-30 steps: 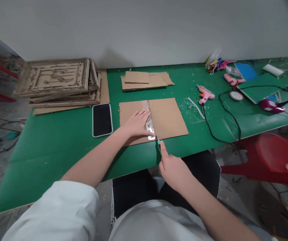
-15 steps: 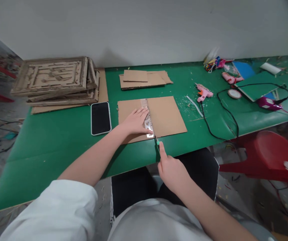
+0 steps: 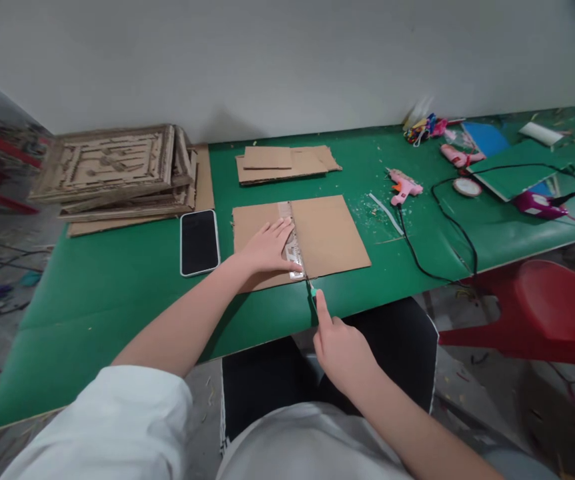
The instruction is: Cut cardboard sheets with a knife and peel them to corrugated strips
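A flat cardboard sheet (image 3: 331, 233) lies on the green table near its front edge. Across it, front to back, runs a clear ruler (image 3: 295, 256) with printed markings. My left hand (image 3: 269, 248) presses down on the ruler and the cardboard, fingers spread and thumb reaching toward the front edge. A craft knife (image 3: 312, 292) with a green part is gripped in my right hand (image 3: 341, 340), the index finger stretched along its top. Its blade points to the ruler's right edge, at the cardboard's front rim. Most of the knife's handle is hidden by the hand.
Left of the cardboard lies a phone (image 3: 199, 243); behind it rises a stack of cardboard pieces (image 3: 112, 163). Smaller cardboard offcuts (image 3: 287, 163) lie at the back. To the right are a pink glue gun (image 3: 404, 187), its black cord (image 3: 417, 263) and a tape roll (image 3: 466, 187).
My right hand has drawn the knife slightly toward me, its tip now at the cardboard's front edge. The left hand stays on the ruler. The view has shifted a little.
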The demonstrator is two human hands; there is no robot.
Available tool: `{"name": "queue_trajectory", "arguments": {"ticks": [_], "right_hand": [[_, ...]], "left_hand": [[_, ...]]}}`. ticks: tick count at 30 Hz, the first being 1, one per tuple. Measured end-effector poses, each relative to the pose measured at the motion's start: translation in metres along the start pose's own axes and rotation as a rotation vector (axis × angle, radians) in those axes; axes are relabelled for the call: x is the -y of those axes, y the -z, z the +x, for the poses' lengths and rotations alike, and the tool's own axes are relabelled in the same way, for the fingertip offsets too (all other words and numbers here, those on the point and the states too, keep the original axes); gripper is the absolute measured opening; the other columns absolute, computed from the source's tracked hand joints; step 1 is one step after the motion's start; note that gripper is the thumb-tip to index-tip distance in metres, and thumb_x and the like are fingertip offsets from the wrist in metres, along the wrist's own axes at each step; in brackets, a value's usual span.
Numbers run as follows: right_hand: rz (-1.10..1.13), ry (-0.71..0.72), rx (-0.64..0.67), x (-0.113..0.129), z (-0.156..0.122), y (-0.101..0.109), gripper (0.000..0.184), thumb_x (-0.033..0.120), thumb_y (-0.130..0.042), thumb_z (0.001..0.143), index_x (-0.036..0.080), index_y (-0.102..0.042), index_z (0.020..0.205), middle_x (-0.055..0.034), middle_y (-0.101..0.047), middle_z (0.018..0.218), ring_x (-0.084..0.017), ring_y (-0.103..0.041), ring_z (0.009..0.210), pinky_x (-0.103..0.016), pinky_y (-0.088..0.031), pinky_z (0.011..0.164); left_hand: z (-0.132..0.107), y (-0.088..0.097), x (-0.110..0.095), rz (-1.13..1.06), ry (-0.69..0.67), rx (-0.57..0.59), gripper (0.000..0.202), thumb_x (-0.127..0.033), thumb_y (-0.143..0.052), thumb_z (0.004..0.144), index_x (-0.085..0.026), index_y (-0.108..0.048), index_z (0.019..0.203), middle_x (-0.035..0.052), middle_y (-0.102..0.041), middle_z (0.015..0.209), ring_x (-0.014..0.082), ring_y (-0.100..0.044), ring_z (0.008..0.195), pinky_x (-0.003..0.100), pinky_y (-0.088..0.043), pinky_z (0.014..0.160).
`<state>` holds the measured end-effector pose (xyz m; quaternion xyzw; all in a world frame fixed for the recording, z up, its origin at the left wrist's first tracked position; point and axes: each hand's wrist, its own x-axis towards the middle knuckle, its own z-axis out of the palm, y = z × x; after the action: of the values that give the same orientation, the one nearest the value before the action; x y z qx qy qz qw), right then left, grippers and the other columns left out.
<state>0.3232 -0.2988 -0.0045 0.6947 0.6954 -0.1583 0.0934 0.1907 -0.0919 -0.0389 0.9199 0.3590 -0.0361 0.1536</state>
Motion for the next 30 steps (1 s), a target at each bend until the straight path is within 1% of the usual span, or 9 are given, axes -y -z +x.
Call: {"name": "queue_trajectory", "arguments": {"ticks": [4, 7, 11, 14, 18, 23, 25, 27, 30], "right_hand": [[0.148, 0.004, 0.032, -0.006, -0.011, 0.001, 0.061, 0.017, -0.034, 0.084, 0.01, -0.013, 0.14, -0.0091, -0.059, 0.077, -0.017, -0.058, 0.062, -0.024, -0.042, 0.053], [0.51, 0.021, 0.072, -0.021, -0.023, 0.006, 0.057, 0.022, -0.032, 0.087, 0.019, -0.014, 0.141, -0.0061, -0.061, 0.083, -0.017, -0.058, 0.07, -0.026, -0.044, 0.061], [1.055, -0.015, 0.171, -0.048, -0.031, 0.009, 0.064, 0.029, -0.034, 0.088, 0.026, 0.003, 0.141, -0.0019, -0.06, 0.089, -0.013, -0.057, 0.07, -0.029, -0.047, 0.069], [1.301, -0.025, 0.159, -0.063, -0.027, 0.007, 0.069, 0.028, -0.035, 0.088, 0.027, 0.012, 0.139, -0.002, -0.057, 0.095, -0.012, -0.057, 0.073, -0.033, -0.046, 0.077], [1.47, -0.011, 0.146, -0.071, -0.018, 0.004, 0.073, 0.026, -0.04, 0.086, 0.03, 0.011, 0.139, -0.0019, -0.052, 0.098, -0.011, -0.055, 0.074, -0.036, -0.045, 0.081], [1.579, 0.03, 0.201, -0.077, -0.008, 0.002, 0.076, 0.024, -0.042, 0.084, 0.03, 0.009, 0.139, -0.0031, -0.05, 0.101, -0.01, -0.054, 0.072, -0.035, -0.047, 0.077], [1.567, 0.055, 0.189, -0.079, -0.003, 0.0, 0.072, 0.025, -0.04, 0.085, 0.03, 0.007, 0.139, -0.0024, -0.05, 0.097, -0.01, -0.053, 0.069, -0.034, -0.048, 0.074], [1.546, 0.08, 0.166, -0.08, 0.003, -0.002, 0.069, 0.025, -0.039, 0.086, 0.03, 0.003, 0.14, -0.0016, -0.05, 0.093, -0.01, -0.052, 0.067, -0.033, -0.048, 0.071], [1.501, 0.111, 0.164, -0.081, 0.012, 0.001, 0.064, 0.025, -0.037, 0.087, 0.029, -0.002, 0.14, -0.0013, -0.049, 0.091, -0.01, -0.051, 0.065, -0.031, -0.049, 0.069]], "left_hand": [[0.0, -0.002, 0.001, 0.011, -0.003, -0.018, 0.106, -0.076, -0.039, 0.063, -0.01, -0.008, 0.14, 0.0122, -0.007, 0.148, 0.0258, -0.004, 0.135, 0.037, -0.002, 0.108], [-0.001, -0.002, 0.0, 0.014, 0.0, -0.025, 0.106, -0.075, -0.039, 0.063, -0.009, -0.008, 0.14, 0.0131, -0.006, 0.147, 0.0253, -0.003, 0.135, 0.037, -0.002, 0.108], [-0.007, 0.003, 0.003, 0.028, 0.013, 0.012, 0.106, -0.074, -0.039, 0.064, -0.008, -0.004, 0.14, 0.0144, -0.001, 0.147, 0.0269, 0.002, 0.135, 0.041, -0.001, 0.107], [-0.013, 0.012, 0.011, 0.031, 0.055, 0.049, 0.104, -0.072, -0.04, 0.066, -0.009, -0.003, 0.14, 0.0158, 0.001, 0.146, 0.028, 0.003, 0.135, 0.044, -0.003, 0.107], [-0.013, 0.032, 0.028, -0.001, 0.101, 0.13, 0.09, -0.064, -0.038, 0.073, -0.012, -0.009, 0.14, 0.0153, 0.0, 0.146, 0.0272, 0.0, 0.134, 0.044, -0.009, 0.107], [0.002, 0.048, 0.044, -0.042, 0.152, 0.199, 0.076, -0.051, -0.041, 0.076, -0.015, -0.018, 0.139, 0.0122, -0.002, 0.146, 0.0267, -0.004, 0.134, 0.04, -0.02, 0.105], [0.008, 0.05, 0.045, -0.004, 0.187, 0.176, 0.072, -0.048, -0.042, 0.077, -0.016, -0.022, 0.138, 0.013, -0.005, 0.146, 0.0294, -0.004, 0.134, 0.045, -0.018, 0.105], [0.013, 0.049, 0.041, 0.047, 0.19, 0.105, 0.068, -0.049, -0.04, 0.078, -0.017, -0.026, 0.137, 0.0134, -0.009, 0.146, 0.0305, -0.003, 0.134, 0.048, -0.014, 0.105], [0.02, 0.042, 0.035, 0.075, 0.129, -0.002, 0.07, -0.06, -0.033, 0.079, -0.02, -0.028, 0.136, 0.012, -0.013, 0.147, 0.0293, -0.004, 0.135, 0.047, -0.011, 0.106]]}}
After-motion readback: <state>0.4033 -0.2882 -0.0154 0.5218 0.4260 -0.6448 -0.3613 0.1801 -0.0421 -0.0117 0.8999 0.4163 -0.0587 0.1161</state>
